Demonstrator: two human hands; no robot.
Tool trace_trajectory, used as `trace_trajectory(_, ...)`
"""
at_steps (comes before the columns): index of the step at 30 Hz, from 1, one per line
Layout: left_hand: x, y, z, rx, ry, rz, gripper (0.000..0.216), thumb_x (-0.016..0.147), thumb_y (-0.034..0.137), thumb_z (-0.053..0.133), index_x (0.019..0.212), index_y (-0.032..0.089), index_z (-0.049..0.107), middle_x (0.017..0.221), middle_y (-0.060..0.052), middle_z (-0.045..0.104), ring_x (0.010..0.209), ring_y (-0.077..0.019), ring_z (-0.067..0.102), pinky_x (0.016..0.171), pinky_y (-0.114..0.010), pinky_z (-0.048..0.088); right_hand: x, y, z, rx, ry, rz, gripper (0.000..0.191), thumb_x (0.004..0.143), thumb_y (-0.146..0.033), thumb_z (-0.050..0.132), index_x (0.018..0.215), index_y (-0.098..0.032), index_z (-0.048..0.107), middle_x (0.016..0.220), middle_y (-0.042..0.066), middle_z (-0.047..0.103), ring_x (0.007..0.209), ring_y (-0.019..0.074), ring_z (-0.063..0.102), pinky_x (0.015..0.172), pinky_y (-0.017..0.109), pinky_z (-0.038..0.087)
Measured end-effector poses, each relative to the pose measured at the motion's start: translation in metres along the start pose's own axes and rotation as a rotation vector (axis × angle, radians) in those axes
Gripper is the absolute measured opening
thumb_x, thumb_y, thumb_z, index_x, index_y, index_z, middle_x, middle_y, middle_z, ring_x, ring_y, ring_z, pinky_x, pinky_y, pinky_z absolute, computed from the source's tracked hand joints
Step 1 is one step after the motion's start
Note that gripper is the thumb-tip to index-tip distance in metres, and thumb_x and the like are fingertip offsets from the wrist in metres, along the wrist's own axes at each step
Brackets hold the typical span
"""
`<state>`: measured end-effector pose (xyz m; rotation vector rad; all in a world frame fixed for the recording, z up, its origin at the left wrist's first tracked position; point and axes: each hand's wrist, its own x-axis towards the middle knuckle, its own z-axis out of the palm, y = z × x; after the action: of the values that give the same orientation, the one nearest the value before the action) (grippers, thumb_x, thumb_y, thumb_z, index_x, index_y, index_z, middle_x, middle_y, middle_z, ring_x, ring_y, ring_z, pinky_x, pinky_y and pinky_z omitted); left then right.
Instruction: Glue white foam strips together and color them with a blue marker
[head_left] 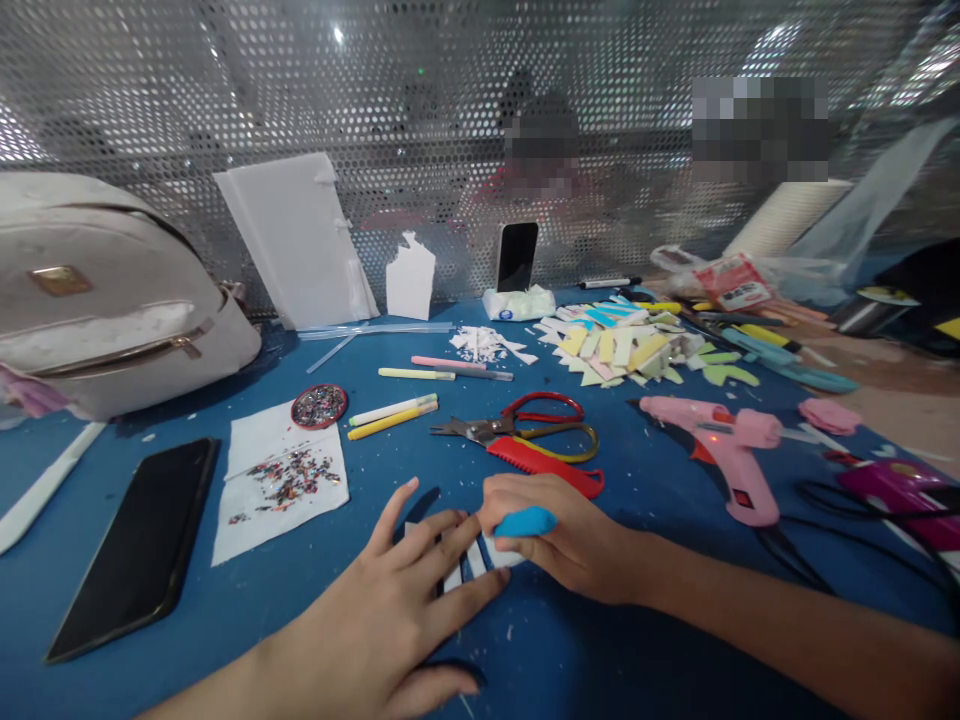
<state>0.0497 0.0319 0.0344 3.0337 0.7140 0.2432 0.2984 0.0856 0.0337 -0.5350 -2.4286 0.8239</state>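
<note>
My left hand (405,610) lies flat with fingers spread over several narrow white strips (474,560) on the blue table. Just to its right, my right hand (562,535) is closed around a tool with a rounded blue handle (525,521); its working end is hidden under the fingers. A wider white piece (501,554) shows below that hand. Beyond my hands are a red utility knife (544,463) and scissors (517,424) with red and yellow handles. Pens (394,416) lie farther left of them.
A pink glue gun (720,440) with a cord stands right of my right arm. Cut paper strips (622,345) are heaped behind. At left are a black phone (139,540), a paper with glittery bits (255,520) and a white backpack (112,300). A perforated metal panel (420,110) rises behind.
</note>
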Motion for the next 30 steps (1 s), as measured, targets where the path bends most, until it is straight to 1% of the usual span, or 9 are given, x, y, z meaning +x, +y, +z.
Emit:
trace_trajectory(3,-0.0005,-0.0005,-0.0003,0.018,-0.006,0.003,0.066,0.103,0.059,0.046,0.157,0.021,0.037,0.153,-0.015,0.05,0.139,-0.0336,0.048,0.122,-0.064,-0.006,-0.0001,0.0003,-0.0005,0.022,-0.004,-0.002,0.042,0.111,-0.045,0.03,0.091,-0.02,0.056,0.083,0.002,0.057,0.073,0.0165,0.052,0.069,0.029,0.04)
trace_trajectory(5,-0.0006,-0.0006,-0.0006,0.024,-0.011,0.003,0.066,0.104,0.06,0.044,0.157,0.021,0.036,0.154,-0.015,0.05,0.139,-0.0333,0.047,0.122,-0.064,-0.007,-0.0005,0.0001,-0.0005,0.024,0.006,-0.003,0.04,0.112,-0.043,0.031,0.091,-0.02,0.056,0.083,0.002,0.058,0.073,0.0163,0.052,0.068,0.029,0.04)
trace_trajectory(10,0.0006,0.0002,-0.0022,-0.006,-0.001,-0.005,0.065,0.103,0.059,0.048,0.155,0.021,0.04,0.153,-0.016,0.05,0.137,-0.0345,0.049,0.122,-0.066,0.007,-0.0015,-0.0001,0.0002,0.042,0.05,0.0,0.035,0.112,-0.039,0.033,0.095,-0.02,0.057,0.087,0.005,0.062,0.076,0.0177,0.054,0.071,0.031,0.043)
trace_trajectory(14,0.0024,0.001,-0.004,0.003,0.003,0.006,0.064,0.102,0.058,0.05,0.153,0.02,0.042,0.152,-0.016,0.051,0.137,-0.0348,0.05,0.122,-0.068,0.005,-0.0012,0.0002,0.001,0.045,0.08,0.009,0.03,0.111,-0.035,0.038,0.095,-0.019,0.058,0.088,0.005,0.063,0.078,0.0176,0.056,0.071,0.031,0.044)
trace_trajectory(19,0.0034,0.0015,-0.0049,-0.005,0.008,0.004,0.064,0.102,0.057,0.051,0.153,0.02,0.043,0.148,-0.016,0.055,0.135,-0.0335,0.052,0.122,-0.066,0.007,-0.0012,-0.0019,0.0,-0.028,0.035,0.032,0.037,0.111,-0.039,0.036,0.09,-0.019,0.058,0.081,0.003,0.06,0.074,0.0172,0.054,0.068,0.03,0.043)
trace_trajectory(24,0.003,0.0008,-0.0021,0.009,0.003,0.006,0.066,0.102,0.058,0.05,0.155,0.02,0.04,0.15,-0.016,0.054,0.136,-0.0343,0.051,0.122,-0.067,0.002,-0.0012,-0.0021,-0.0009,-0.03,0.018,0.027,0.042,0.111,-0.043,0.035,0.089,-0.018,0.06,0.083,0.004,0.062,0.074,0.0171,0.055,0.067,0.029,0.042)
trace_trajectory(26,0.0028,0.0005,-0.0015,0.01,0.001,0.003,0.066,0.102,0.058,0.05,0.155,0.02,0.039,0.151,-0.016,0.053,0.136,-0.0343,0.05,0.122,-0.068,0.002,-0.0013,-0.0018,-0.0005,-0.023,0.031,0.018,0.04,0.111,-0.041,0.036,0.088,-0.018,0.06,0.081,0.004,0.062,0.073,0.0168,0.055,0.066,0.029,0.042)
trace_trajectory(30,0.0027,0.0008,-0.0028,-0.002,0.004,-0.003,0.064,0.102,0.057,0.051,0.153,0.021,0.042,0.151,-0.015,0.053,0.136,-0.0335,0.051,0.122,-0.067,0.008,-0.002,-0.0026,0.0007,-0.049,0.087,0.011,0.032,0.11,-0.034,0.038,0.091,-0.019,0.059,0.083,0.004,0.064,0.075,0.0173,0.057,0.068,0.029,0.043)
